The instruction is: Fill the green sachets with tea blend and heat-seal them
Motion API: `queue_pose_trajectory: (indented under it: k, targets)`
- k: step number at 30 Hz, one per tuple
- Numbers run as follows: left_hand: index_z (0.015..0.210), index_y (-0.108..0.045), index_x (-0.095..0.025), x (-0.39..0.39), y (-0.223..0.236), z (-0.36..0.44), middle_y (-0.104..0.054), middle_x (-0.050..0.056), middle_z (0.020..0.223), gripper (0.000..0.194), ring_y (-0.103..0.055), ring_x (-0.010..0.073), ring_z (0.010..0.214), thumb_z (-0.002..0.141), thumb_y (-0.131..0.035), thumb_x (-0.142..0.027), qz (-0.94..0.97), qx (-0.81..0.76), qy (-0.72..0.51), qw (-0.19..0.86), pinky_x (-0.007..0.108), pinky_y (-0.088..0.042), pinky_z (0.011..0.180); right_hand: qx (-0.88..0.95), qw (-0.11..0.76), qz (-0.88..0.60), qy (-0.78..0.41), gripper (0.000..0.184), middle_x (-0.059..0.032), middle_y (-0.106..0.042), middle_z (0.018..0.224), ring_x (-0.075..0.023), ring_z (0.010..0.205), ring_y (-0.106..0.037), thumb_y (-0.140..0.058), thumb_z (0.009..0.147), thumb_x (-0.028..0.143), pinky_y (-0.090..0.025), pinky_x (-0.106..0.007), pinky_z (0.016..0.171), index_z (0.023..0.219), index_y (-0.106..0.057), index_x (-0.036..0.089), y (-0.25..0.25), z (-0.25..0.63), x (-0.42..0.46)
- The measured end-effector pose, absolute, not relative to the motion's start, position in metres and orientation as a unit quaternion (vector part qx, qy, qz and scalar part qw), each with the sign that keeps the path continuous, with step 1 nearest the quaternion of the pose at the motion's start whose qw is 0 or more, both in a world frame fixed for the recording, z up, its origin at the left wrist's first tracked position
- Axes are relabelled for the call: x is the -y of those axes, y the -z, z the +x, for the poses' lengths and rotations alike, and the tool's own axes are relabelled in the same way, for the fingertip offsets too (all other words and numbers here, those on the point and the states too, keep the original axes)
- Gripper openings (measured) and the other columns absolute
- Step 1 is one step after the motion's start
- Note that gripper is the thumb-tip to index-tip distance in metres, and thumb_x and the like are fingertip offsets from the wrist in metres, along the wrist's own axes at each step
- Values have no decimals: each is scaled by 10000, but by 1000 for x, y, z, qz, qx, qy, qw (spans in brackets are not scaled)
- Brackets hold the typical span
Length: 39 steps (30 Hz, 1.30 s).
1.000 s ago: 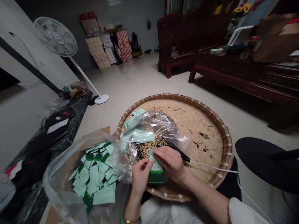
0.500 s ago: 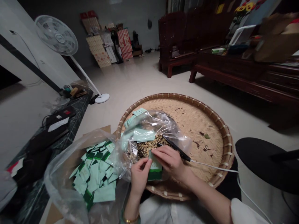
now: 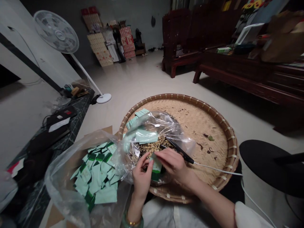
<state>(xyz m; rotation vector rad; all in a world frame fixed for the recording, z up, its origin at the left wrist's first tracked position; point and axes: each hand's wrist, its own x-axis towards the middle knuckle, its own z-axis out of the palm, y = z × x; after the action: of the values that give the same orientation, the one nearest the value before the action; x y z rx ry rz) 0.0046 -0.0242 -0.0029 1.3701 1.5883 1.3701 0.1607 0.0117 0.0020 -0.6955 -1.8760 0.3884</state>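
Both hands pinch one small green-and-white packet [image 3: 156, 168] over the near edge of a round woven tray [image 3: 220, 126]. My left hand [image 3: 142, 179] grips its left side. My right hand [image 3: 174, 164] holds its top right corner, fingers closed. Just behind the packet, a clear plastic bag [image 3: 154, 126] lies on the tray with dark loose tea or seed [image 3: 152, 147] and a few more packets inside. A black pen-like tool [image 3: 180, 151] with a white cable [image 3: 218, 171] lies by my right hand.
A second clear bag [image 3: 71, 186] with several green packets sits at the left on cardboard. A dark marble ledge [image 3: 42, 142] holds devices further left. A standing fan [image 3: 57, 31], stacked boxes [image 3: 106, 47], dark wooden furniture [image 3: 213, 57] and a black stool [image 3: 273, 164] stand around.
The packet has been tilted and drawn slightly up and left between the hands, so less of its face shows. The view has shifted a little.
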Motion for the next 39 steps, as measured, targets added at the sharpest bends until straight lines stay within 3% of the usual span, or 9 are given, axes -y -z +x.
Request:
queue_pose_trajectory:
  k: [4,10,23,28,31,34,39]
  targets:
    - [1028,-727,-205,24,6,3,-751,78,994,234,-709,197,876,813,-635,-201,612,-570,-515,190,297,-561,831,732,556,-325,-222,312,-54,-720,970,-156,860,-671,-566,889,124,-557,-283,767,1171,-636,237,0,157,-10]
    - [1069,-701,-189,21,9,3,-754,73,968,270,-717,179,838,816,-635,-122,663,-524,-526,91,284,-587,786,688,560,-358,-290,248,-42,-725,936,-144,822,-681,-579,872,130,-568,-250,754,1068,-692,232,-1,155,-8]
    - [1042,-710,-189,18,10,1,-757,69,960,243,-720,177,831,822,-628,-125,665,-519,-529,95,289,-590,787,717,557,-322,-268,338,-54,-701,1032,-144,941,-667,-540,895,107,-563,-251,818,1161,-665,275,3,160,-7]
    - [843,-736,-191,20,7,-1,-760,35,792,95,-715,171,707,788,-660,-175,621,-553,-532,161,273,-590,699,724,560,-334,-226,315,-56,-697,1027,-147,928,-669,-524,913,131,-571,-266,807,1169,-647,269,4,159,-8]
    - [775,-722,-186,20,6,-1,-752,32,756,56,-711,178,698,768,-672,-209,577,-574,-538,219,278,-584,688,743,548,-340,-179,258,-84,-670,1050,-166,959,-644,-520,913,130,-561,-300,819,1112,-655,223,0,160,-7]
    - [772,-706,-177,19,5,-1,-757,67,871,75,-713,202,809,783,-657,-232,551,-573,-546,264,325,-576,772,771,521,-353,-92,156,-111,-634,965,-197,902,-586,-555,893,160,-543,-338,747,992,-676,169,-6,159,-5]
    - [790,-697,-185,17,3,-1,-743,78,940,93,-697,203,883,827,-616,-211,610,-551,-513,246,356,-556,834,810,457,-367,-18,184,-77,-557,741,-171,708,-452,-520,920,189,-432,-275,587,837,-678,141,-16,157,-2]
